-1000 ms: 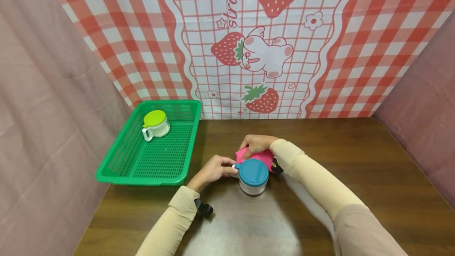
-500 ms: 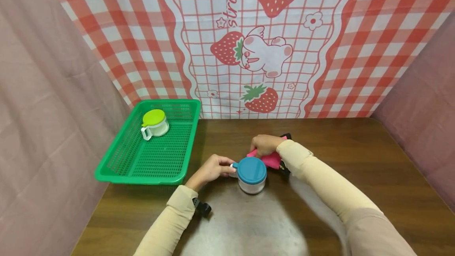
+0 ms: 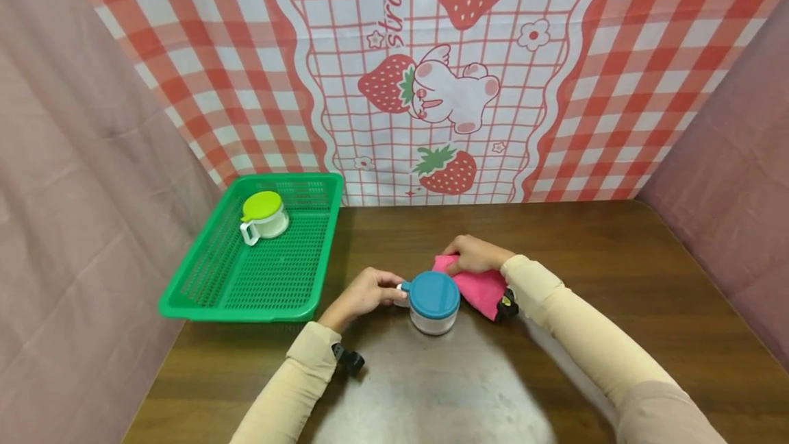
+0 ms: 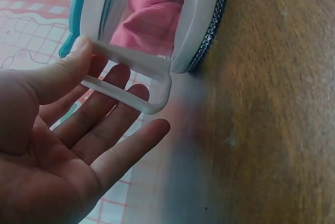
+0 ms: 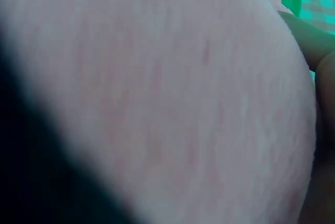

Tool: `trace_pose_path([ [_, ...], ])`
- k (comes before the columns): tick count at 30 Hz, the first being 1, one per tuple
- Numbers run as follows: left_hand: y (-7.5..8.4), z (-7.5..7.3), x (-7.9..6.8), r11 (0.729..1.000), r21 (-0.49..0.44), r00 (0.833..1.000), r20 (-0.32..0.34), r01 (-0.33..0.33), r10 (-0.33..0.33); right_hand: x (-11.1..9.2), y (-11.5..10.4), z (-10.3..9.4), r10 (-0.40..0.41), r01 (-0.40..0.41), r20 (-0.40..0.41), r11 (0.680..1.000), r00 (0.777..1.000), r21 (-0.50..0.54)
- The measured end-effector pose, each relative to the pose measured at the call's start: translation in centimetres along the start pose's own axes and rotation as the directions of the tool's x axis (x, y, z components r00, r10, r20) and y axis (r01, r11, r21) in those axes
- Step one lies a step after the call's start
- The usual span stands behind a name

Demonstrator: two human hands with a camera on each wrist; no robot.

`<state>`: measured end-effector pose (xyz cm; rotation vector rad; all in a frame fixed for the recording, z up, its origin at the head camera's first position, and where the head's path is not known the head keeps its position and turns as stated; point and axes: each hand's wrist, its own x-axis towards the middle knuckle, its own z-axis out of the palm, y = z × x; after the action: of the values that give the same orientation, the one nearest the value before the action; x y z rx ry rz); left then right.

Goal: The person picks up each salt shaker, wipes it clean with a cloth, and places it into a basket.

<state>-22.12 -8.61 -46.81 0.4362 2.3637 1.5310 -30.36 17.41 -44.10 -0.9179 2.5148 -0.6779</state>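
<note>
A clear jar with a blue lid (image 3: 434, 294) and a white handle stands on the table. My left hand (image 3: 366, 292) pinches that handle between thumb and fingers; in the left wrist view the handle (image 4: 128, 99) shows beside the fingers (image 4: 136, 148), with pink seen through the clear wall. Behind and right of the jar, my right hand (image 3: 477, 254) grips a pink cloth (image 3: 483, 291), which hangs down towards the wrist camera. The cloth (image 5: 172, 93) fills most of the right wrist view and hides most of the right hand there.
A green basket (image 3: 327, 252) stands at the left on the wooden table (image 3: 604, 279). Inside it sits a similar jar with a lime-green lid (image 3: 263, 205). A checked strawberry curtain (image 3: 394, 156) closes off the back, and pinkish drapes (image 3: 92, 225) hang at both sides.
My right hand has moved right with the pink cloth, away from the jar, and more of the cloth shows. My left hand keeps its hold on the handle, the jar nearly still.
</note>
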Motion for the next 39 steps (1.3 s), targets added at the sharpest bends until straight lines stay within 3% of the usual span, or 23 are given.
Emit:
trace_pose_path([
  [9, 0.2, 0.1, 0.1, 1.0, 0.008, 1.0, 0.008, -0.016, 0.016, 0.5, -0.1, 0.5, -0.012, 0.016, -0.055, 0.997, 0.998, 0.079],
  [14, 0.1, 0.2, 0.1, 1.0, 0.019, 1.0, 0.007, -0.008, 0.008, 0.9, -0.4, 0.6, -0.003, 0.017, -0.076, 0.982, 0.997, 0.186],
  [19, 0.2, 0.1, 0.1, 1.0, 0.015, 1.0, 0.005, -0.001, 0.001, 0.8, -0.5, 0.4, -0.038, 0.054, -0.079, 0.975, 0.996, 0.214],
  [24, 0.2, 0.1, 0.1, 1.0, 0.007, 1.0, 0.0, 0.013, -0.013, 0.2, -0.5, -0.1, -0.042, 0.057, -0.068, 0.968, 0.997, 0.243],
  [30, 0.2, 0.1, 0.0, 0.999, 0.032, 1.0, -0.005, -0.016, 0.016, -0.9, -0.1, -0.3, 0.005, 0.019, -0.087, 0.962, 0.996, 0.274],
  [39, 0.1, 0.2, -0.1, 1.0, 0.014, 1.0, -0.014, -0.023, 0.024, -3.0, -0.5, 0.0, 0.02, 0.026, -0.176, 0.966, 0.984, 0.257],
])
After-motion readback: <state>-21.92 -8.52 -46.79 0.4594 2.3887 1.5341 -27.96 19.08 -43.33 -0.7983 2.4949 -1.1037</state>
